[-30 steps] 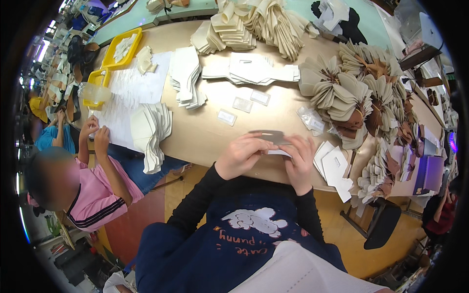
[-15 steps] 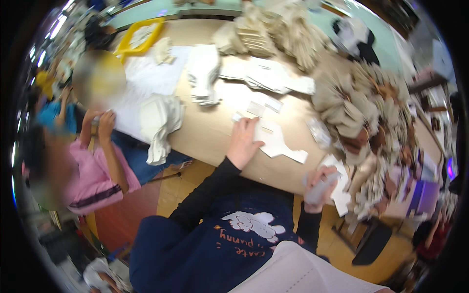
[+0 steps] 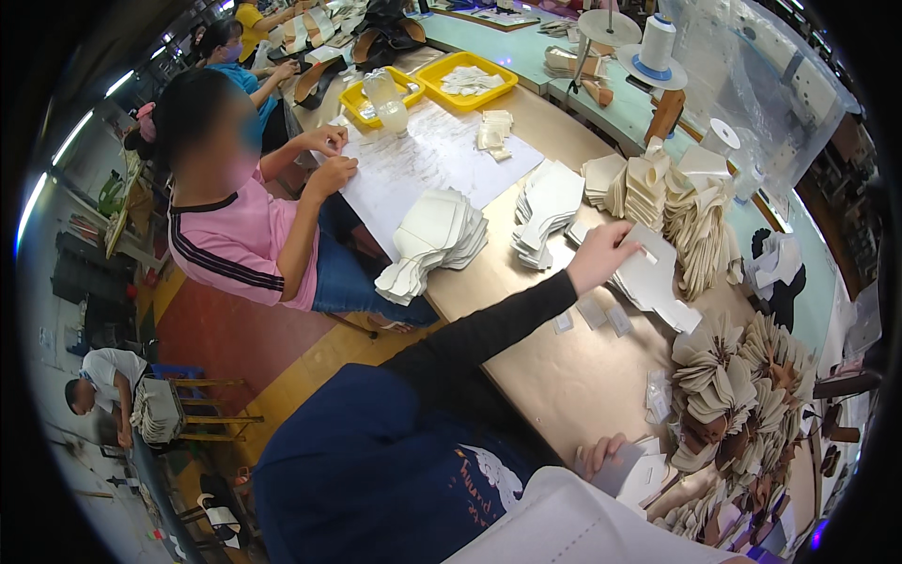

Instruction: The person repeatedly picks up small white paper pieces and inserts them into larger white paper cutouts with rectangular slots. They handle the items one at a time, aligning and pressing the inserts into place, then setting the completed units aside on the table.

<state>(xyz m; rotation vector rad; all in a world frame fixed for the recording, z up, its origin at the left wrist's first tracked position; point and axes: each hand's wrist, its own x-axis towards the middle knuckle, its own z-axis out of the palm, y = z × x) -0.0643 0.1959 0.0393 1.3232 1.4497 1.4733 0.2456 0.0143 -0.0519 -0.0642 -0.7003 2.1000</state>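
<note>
My left hand [image 3: 601,257] stretches across the table to a stack of white cut pieces [image 3: 650,293], thumb and fingers closed on the edge of the top piece. Close to the table's near edge is my right hand [image 3: 599,455], partly hidden, its fingers closed on a grey flat piece [image 3: 615,472]. White cut pieces [image 3: 645,477] lie right beside it. Between my hands are small flat rectangles [image 3: 592,312] and a clear plastic packet [image 3: 658,396].
More stacks of pale pieces [image 3: 549,209] [image 3: 434,237] stand left of my reach. Bundles of beige pieces [image 3: 719,406] crowd the right side. A co-worker in a pink shirt [image 3: 240,240] sits at the left, near yellow trays [image 3: 515,80] and a plastic bottle [image 3: 385,99].
The view has swung left. My left hand has moved from the white piece near the table's front to the stack farther back; that piece no longer lies in front of me.
</note>
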